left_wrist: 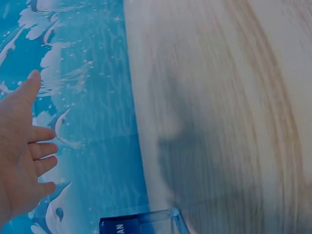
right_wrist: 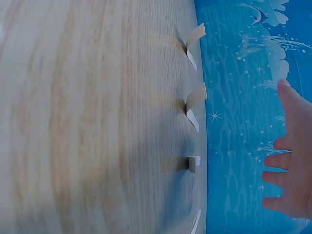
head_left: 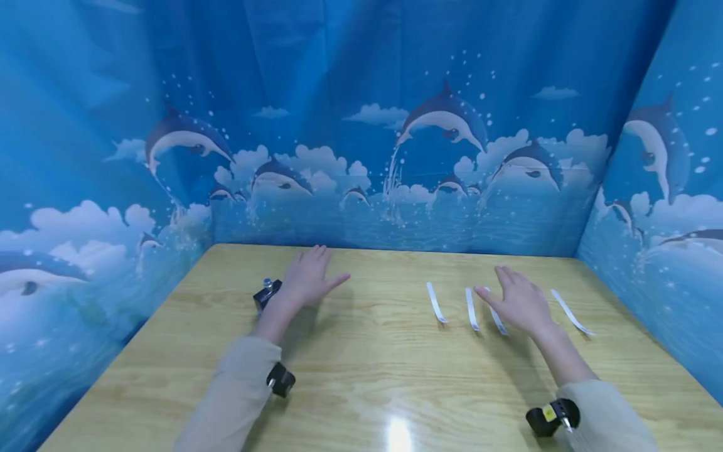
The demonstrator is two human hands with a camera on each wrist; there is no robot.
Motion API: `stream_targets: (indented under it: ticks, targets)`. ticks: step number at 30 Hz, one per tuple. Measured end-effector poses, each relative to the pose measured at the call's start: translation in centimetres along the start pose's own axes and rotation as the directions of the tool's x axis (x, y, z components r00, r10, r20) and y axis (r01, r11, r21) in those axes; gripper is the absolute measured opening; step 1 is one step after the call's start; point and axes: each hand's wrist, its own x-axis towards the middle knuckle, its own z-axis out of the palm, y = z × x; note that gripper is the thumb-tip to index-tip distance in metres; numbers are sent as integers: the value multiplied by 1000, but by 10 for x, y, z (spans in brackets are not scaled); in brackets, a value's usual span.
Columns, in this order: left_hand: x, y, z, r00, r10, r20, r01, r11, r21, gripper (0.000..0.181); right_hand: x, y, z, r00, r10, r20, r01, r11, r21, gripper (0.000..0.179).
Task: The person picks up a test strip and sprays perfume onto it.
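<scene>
My left hand (head_left: 307,276) is held over the far left of the table with fingers straight and thumb spread, nothing in it. Just left of its wrist is a small dark object (head_left: 265,295) with a round bluish top. In the left wrist view a dark blue and clear, glassy-looking item (left_wrist: 119,225) with white letters shows at the bottom edge. My right hand (head_left: 522,303), also empty with fingers extended, hovers among several narrow white strips (head_left: 435,304) on the right side. The right wrist view shows their bent, raised ends (right_wrist: 197,97); the hand (right_wrist: 295,156) is apart from them.
The light wood table (head_left: 373,370) ends at the back against a blue curtain (head_left: 361,216) printed with dolphins, which also encloses both sides. One strip (head_left: 570,312) lies apart at the far right. A small black camera (head_left: 280,379) sits on the left sleeve.
</scene>
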Motion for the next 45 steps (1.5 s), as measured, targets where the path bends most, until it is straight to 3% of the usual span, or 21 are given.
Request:
stream_targets:
  ticks: [7, 11, 18, 26, 32, 38, 45]
  targets:
    - [-9, -16, -9, 998, 30, -60, -38, 988, -150, 64, -5, 5, -4, 999, 10, -38, -1, 974, 227, 74]
    - [-15, -30, -14, 998, 6, -62, -23, 957, -288, 59, -9, 10, -8, 998, 33, -59, -15, 960, 279, 69]
    - [-26, -56, -25, 998, -62, 18, 64, 888, -455, 76, -14, 19, -15, 994, 30, -106, 4, 952, 308, 61]
    - [-38, -80, -24, 996, -65, 55, 85, 839, -538, 91, -22, 32, -15, 999, 40, -37, -23, 926, 377, 62]
    - [-44, -98, -21, 996, -26, 90, 72, 824, -563, 87, -30, 44, -15, 999, 34, 26, -42, 878, 477, 63]
    - [-55, -114, -15, 992, 35, 123, 50, 777, -627, 88, -38, 59, -16, 999, 7, 50, -33, 840, 541, 59]
    - [-66, -128, -8, 982, 94, 161, 43, 728, -685, 93, -44, 75, -16, 996, -26, 87, -41, 730, 683, 58]
